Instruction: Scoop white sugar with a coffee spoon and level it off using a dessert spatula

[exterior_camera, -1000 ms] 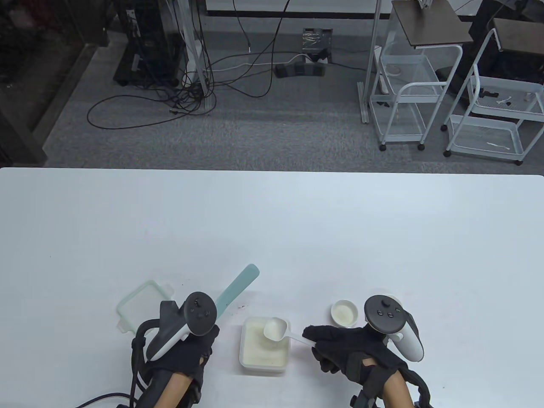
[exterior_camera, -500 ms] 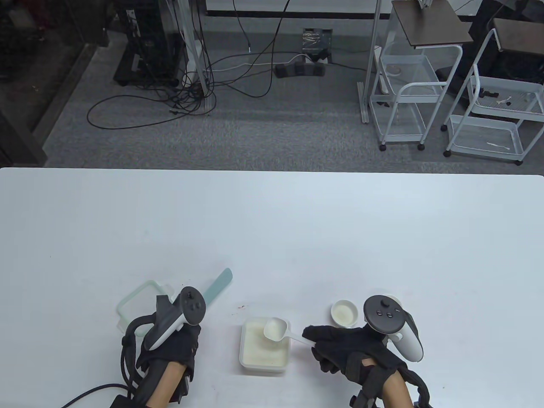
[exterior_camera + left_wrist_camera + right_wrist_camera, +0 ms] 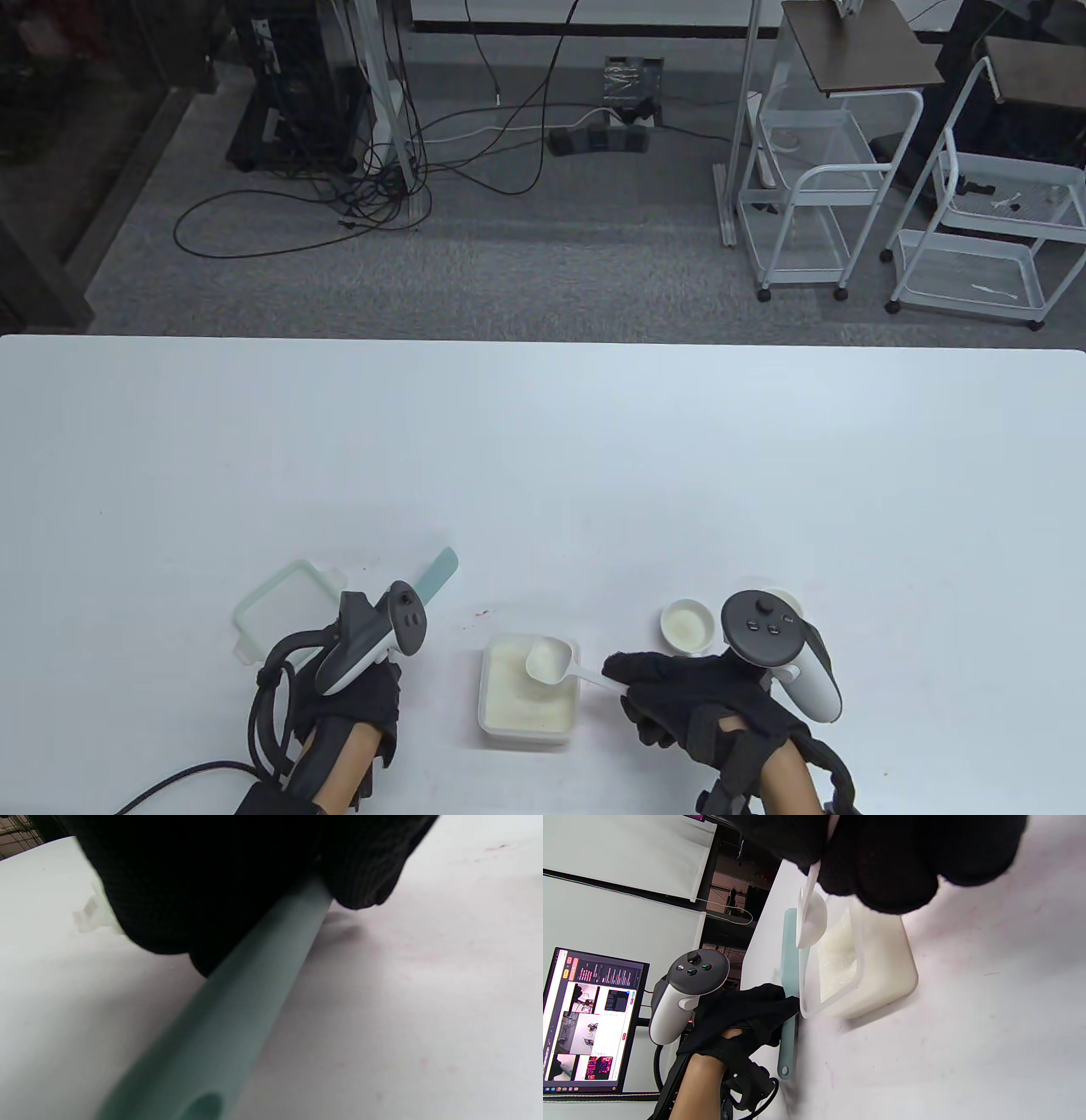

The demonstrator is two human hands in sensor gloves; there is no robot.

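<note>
left hand (image 3: 352, 705) grips a flat, smooth teal spatula (image 3: 437, 575); right hand (image 3: 687, 692) pinches a white plastic spoon (image 3: 551, 661) over the grainy sugar tub (image 3: 529, 726).

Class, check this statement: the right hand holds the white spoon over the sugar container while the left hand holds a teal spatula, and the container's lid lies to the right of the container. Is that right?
Not quite. The table view shows the lid lying to the left of the sugar container, beyond the left hand. The rest stands: the right hand holds the white spoon over the container, and the left holds the teal spatula.
</note>
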